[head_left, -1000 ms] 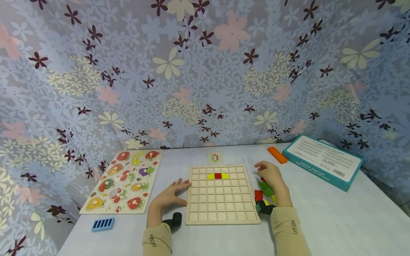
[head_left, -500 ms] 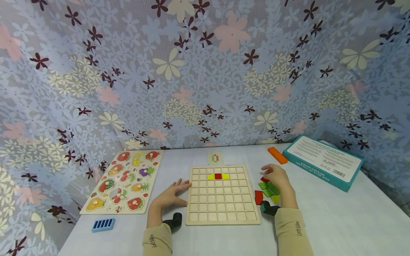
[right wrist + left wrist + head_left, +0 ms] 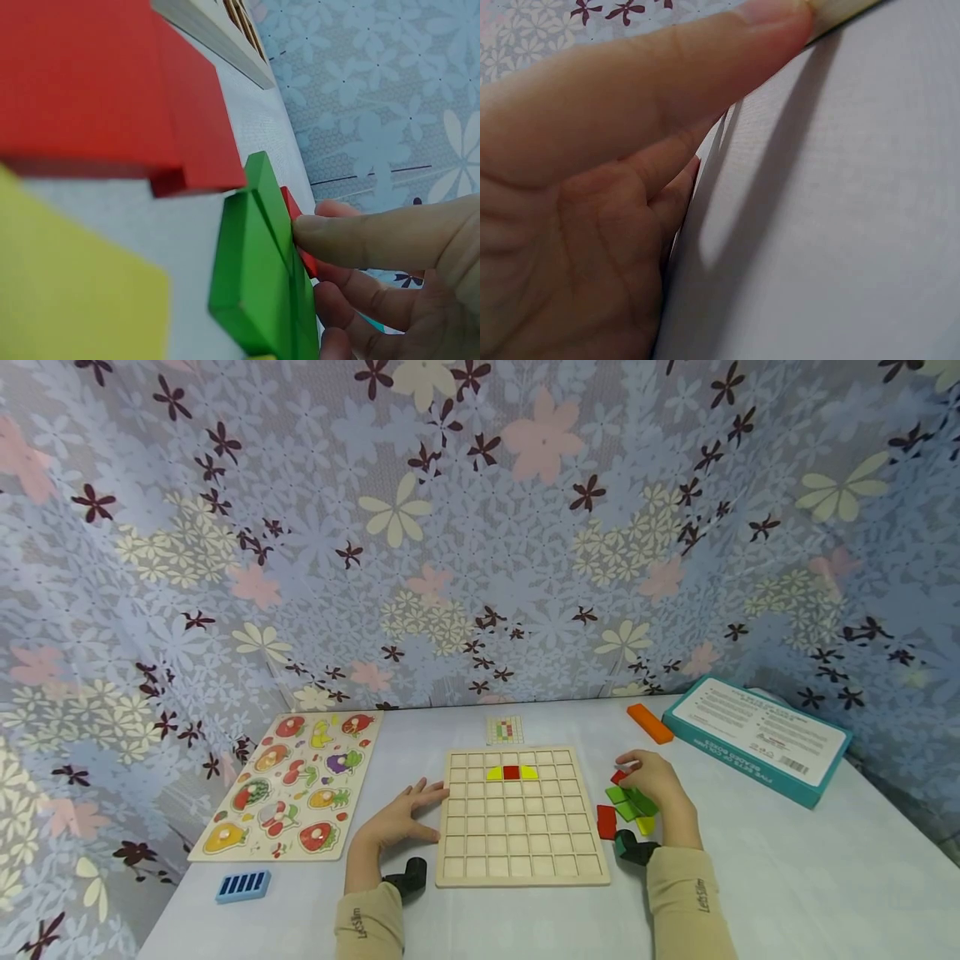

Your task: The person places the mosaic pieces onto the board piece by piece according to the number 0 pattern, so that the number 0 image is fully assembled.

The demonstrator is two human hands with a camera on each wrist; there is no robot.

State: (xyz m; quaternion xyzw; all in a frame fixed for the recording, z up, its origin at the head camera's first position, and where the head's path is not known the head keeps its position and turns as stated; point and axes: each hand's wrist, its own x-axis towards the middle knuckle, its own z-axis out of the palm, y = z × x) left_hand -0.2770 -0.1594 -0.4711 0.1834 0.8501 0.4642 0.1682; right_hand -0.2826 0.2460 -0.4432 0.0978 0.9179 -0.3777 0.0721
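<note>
A square wooden grid board (image 3: 521, 845) lies in the middle of the table. One red tile (image 3: 511, 772) sits in its second row, between two yellow pieces with slanted outer sides. My left hand (image 3: 397, 821) rests at the board's left edge, fingers extended; the left wrist view shows its thumb (image 3: 652, 90) touching the rim. To the right of the board my right hand (image 3: 654, 781) pinches a small red block (image 3: 307, 259) between thumb and fingers. Green blocks (image 3: 247, 277) lie right beside it. Closer to the wrist camera are red blocks (image 3: 82, 82) and a yellow block (image 3: 82, 285).
A small pattern card (image 3: 504, 730) lies behind the board. At the left are a fruit puzzle board (image 3: 288, 789) and a blue slotted block (image 3: 243, 887). An orange block (image 3: 649, 723) and a teal box (image 3: 757, 739) stand at the back right, before a flowered curtain (image 3: 480, 527).
My right hand has moved rightward, then slightly down onto the red block at the far end of the loose pile. The left hand has stayed at the board's edge.
</note>
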